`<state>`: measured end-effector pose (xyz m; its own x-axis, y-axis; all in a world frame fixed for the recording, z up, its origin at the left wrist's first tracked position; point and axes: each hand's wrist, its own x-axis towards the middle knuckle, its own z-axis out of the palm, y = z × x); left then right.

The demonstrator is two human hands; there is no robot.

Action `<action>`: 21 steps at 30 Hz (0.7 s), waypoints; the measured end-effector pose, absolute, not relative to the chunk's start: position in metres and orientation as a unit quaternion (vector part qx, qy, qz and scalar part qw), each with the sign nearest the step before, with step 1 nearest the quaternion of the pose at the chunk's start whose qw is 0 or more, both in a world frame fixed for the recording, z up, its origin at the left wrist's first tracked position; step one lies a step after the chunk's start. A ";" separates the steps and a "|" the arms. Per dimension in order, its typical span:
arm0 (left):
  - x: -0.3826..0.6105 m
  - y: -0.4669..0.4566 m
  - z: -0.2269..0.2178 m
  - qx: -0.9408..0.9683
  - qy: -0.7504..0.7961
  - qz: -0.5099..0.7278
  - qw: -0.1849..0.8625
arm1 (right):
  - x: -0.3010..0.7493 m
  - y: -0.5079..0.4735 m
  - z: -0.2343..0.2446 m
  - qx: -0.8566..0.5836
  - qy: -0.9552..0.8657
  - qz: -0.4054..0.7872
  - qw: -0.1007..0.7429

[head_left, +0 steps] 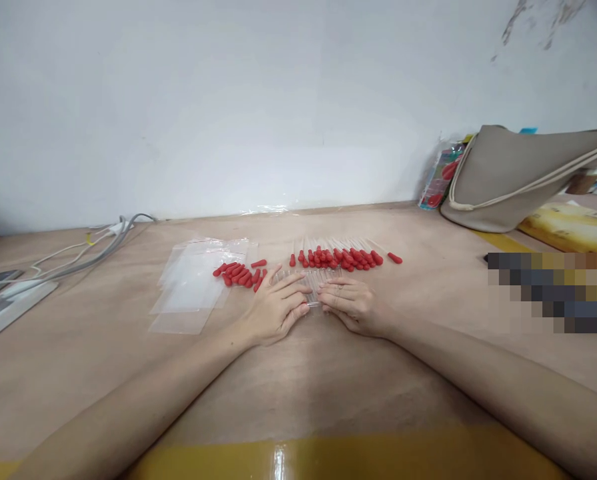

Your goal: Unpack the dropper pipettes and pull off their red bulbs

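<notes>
One white wall [228, 100]: it stands across the far side, with dark marks at its far right.
Brown tabletop [303, 387]: it spreads beneath both my arms, and a band of yellow tape [218, 460] runs along its near edge.
Grey bag [518, 173]: it sits at the far right with a pale cord on it; a colourful packet [441, 180] is just beside it, on its left.
Cables [88, 253]: grey and white, they trail at the far left.
Clear plastic bags [193, 280]: they lie flat and overlapping, to the left of my hands.
Red-ended tubes [338, 257]: they lie in a row just beyond my hands, red ends near, clear stems pointing far.
My left hand [278, 307]: narrow, thumb and bent fingers closed on a red bulb [306, 304] that they mostly hide.
My right hand [353, 305]: narrow too, fingertips pinching a thin clear tube [314, 305] that spans across to my left thumb; how firmly, I cannot tell.
Bare tubes [316, 287]: they lie side by side between my hands, on the far side of that thin one.
Loose red bulbs [238, 273]: they are heaped between the plastic bags and my left hand.
</notes>
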<state>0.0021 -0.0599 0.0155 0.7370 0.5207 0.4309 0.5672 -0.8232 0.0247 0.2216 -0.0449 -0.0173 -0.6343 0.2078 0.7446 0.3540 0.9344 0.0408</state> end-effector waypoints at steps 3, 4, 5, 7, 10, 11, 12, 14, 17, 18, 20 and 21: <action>0.001 -0.060 0.016 -0.932 -0.287 -0.214 0.050 | 0.221 -0.045 -0.018 -0.150 -0.897 -0.096 0.406; 0.001 -0.060 0.016 -0.933 -0.285 -0.215 0.050 | 0.221 -0.045 -0.018 -0.147 -0.895 -0.099 0.408; 0.001 -0.060 0.017 -0.933 -0.283 -0.215 0.050 | 0.222 -0.045 -0.018 -0.146 -0.896 -0.100 0.408; 0.001 -0.060 0.017 -0.934 -0.279 -0.216 0.049 | 0.223 -0.046 -0.018 -0.142 -0.896 -0.105 0.407; -0.001 -0.060 0.017 -0.935 -0.276 -0.217 0.046 | 0.224 -0.047 -0.019 -0.138 -0.897 -0.115 0.404; -0.001 -0.060 0.017 -0.935 -0.277 -0.218 0.044 | 0.225 -0.047 -0.019 -0.137 -0.896 -0.120 0.406; -0.002 -0.060 0.017 -0.934 -0.278 -0.218 0.043 | 0.225 -0.047 -0.019 -0.136 -0.895 -0.124 0.407; -0.002 -0.060 0.017 -0.935 -0.278 -0.216 0.039 | 0.225 -0.047 -0.020 -0.134 -0.893 -0.126 0.411; -0.004 -0.062 0.016 -0.937 -0.272 -0.217 0.037 | 0.225 -0.049 -0.020 -0.130 -0.893 -0.120 0.415; -0.005 -0.063 0.015 -0.937 -0.271 -0.220 0.037 | 0.226 -0.049 -0.019 -0.130 -0.893 -0.118 0.415; -0.009 -0.065 0.014 -0.934 -0.270 -0.231 0.037 | 0.229 -0.050 -0.017 -0.128 -0.893 -0.117 0.415; -0.012 -0.066 0.014 -0.931 -0.276 -0.236 0.035 | 0.232 -0.051 -0.016 -0.130 -0.893 -0.115 0.415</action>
